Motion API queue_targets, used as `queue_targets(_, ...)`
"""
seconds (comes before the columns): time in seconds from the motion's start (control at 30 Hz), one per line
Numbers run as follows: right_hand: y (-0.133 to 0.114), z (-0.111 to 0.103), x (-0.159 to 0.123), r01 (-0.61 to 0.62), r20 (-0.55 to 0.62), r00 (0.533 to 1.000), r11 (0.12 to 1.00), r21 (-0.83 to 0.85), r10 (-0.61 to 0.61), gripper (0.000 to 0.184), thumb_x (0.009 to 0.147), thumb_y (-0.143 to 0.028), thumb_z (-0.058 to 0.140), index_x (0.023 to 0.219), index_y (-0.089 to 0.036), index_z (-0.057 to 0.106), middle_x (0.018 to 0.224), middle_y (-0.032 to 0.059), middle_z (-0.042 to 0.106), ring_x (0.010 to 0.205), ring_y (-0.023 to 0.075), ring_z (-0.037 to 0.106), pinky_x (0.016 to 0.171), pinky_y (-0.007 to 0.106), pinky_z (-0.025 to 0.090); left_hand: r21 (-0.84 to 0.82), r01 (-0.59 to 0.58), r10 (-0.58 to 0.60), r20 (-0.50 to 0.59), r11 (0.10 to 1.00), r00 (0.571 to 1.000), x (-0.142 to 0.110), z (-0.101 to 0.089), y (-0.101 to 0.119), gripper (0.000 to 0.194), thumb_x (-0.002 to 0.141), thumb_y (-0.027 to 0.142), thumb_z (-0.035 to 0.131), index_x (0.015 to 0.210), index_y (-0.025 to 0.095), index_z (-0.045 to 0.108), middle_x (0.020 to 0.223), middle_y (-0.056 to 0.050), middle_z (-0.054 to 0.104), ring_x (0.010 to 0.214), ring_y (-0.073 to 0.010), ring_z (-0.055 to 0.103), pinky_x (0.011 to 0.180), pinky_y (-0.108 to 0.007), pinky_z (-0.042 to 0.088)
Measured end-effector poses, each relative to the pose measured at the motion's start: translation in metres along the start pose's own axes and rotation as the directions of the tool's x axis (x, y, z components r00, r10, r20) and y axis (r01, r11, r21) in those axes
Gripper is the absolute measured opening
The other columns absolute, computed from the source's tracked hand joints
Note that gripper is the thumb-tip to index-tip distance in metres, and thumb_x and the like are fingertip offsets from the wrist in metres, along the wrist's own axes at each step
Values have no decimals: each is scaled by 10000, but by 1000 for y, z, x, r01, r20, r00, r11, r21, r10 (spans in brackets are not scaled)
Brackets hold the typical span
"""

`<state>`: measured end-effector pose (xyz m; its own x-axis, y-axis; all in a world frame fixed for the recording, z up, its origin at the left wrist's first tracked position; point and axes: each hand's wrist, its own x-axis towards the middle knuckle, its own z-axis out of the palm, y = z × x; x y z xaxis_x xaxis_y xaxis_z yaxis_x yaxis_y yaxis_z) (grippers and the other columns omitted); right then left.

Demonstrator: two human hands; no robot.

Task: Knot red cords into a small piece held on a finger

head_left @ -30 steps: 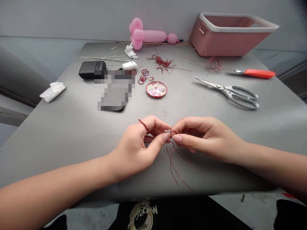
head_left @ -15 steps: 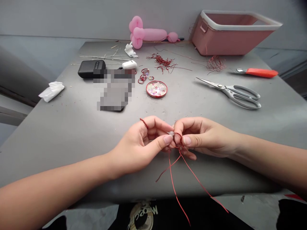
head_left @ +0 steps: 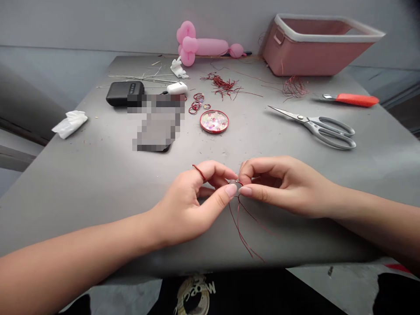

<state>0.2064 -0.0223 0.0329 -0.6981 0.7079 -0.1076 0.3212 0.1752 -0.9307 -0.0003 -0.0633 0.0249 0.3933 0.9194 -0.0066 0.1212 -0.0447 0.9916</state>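
Above the table's front edge, my left hand [head_left: 200, 199] pinches a small pale bead [head_left: 233, 182] between thumb and index finger. A red cord loop runs from the bead to my right hand [head_left: 280, 186], whose thumb and fingertips are closed on it. Loose ends of the red cord [head_left: 240, 232] dangle below the fingers. A thin red cord ring [head_left: 199, 172] circles my left index finger. Beyond the hands lies a round red-rimmed dish [head_left: 214, 122] of pearly and pink beads, with several finished red cord rings [head_left: 196, 105] just behind it.
Grey-handled scissors [head_left: 311, 124] and an orange cutter [head_left: 356, 99] lie at right, before a pink bin [head_left: 315, 54]. Red cord scraps [head_left: 223, 83] and a pink balloon figure [head_left: 206, 46] are at the back. A blurred phone [head_left: 155, 131], black box [head_left: 125, 93] and tissue [head_left: 70, 124] lie left.
My right thumb and fingers have straightened into a pinch nearer the bead. The cord loop has come out from the right fingers, and the dangling ends have swung closer together.
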Motion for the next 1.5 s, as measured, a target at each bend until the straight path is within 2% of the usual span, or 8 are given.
queue_targets(0.2,-8,8,-14,239,-152,885,710,-662,-440,105,863,-87,556,796,-167,570,700,2,597,618,91,532,571,211,435,294,-152,143,51,944,988,0,0,5,125,857,164,573,734,152,556,660,36,577,619,-54,554,632,-166,512)
queue_targets(0.4,-6,11,-18,324,-57,794,501,-803,-605,66,875,-77,593,863,-142,600,734,46,613,656,125,549,604,255,465,229,-163,174,-32,960,984,-2,2,1,152,861,231,602,967,168,515,723,36,533,660,-81,559,615,-195,542)
queue_targets(0.57,-2,11,-16,362,12,717,358,-861,-697,87,844,-56,618,880,-133,602,745,69,621,667,159,564,617,301,491,479,-317,322,75,818,944,0,-2,0,71,865,134,542,816,151,591,668,29,499,588,-70,473,562,-191,452)
queue_targets(0.7,-2,10,-17,353,61,658,235,-906,-751,133,836,-75,622,911,-182,599,780,69,663,751,211,601,658,356,487,463,-349,340,106,815,935,1,-3,0,68,856,126,545,818,134,600,721,-5,567,617,-76,525,574,-189,470)
queue_targets(0.97,-3,18,-22,268,39,674,194,-944,-737,129,881,-88,544,922,-200,593,843,34,710,851,209,660,715,391,399,524,-478,490,127,705,862,0,-2,-5,95,843,111,564,842,158,647,777,-37,654,704,-118,607,670,-236,517)
queue_targets(1.1,-3,18,-22,264,41,681,193,-945,-731,157,882,-68,527,929,-203,592,846,19,717,866,196,672,734,391,373,493,-407,424,83,769,902,1,-2,-4,62,800,125,614,796,153,670,959,-79,702,726,-112,645,701,-240,543)
queue_targets(1.27,-3,18,-21,252,20,664,198,-947,-747,149,876,-78,560,912,-219,596,850,0,731,853,193,681,728,396,355,377,-346,344,75,859,936,2,-1,-1,67,773,104,629,745,160,652,799,-27,706,725,-118,650,662,-224,542)
queue_targets(1.5,-1,15,-19,316,53,674,223,-922,-736,134,839,-95,618,914,-200,581,895,43,730,876,219,653,717,369,442,463,-454,464,98,762,880,1,-2,-6,83,815,213,682,868,150,692,830,-49,653,730,-119,634,705,-245,546)
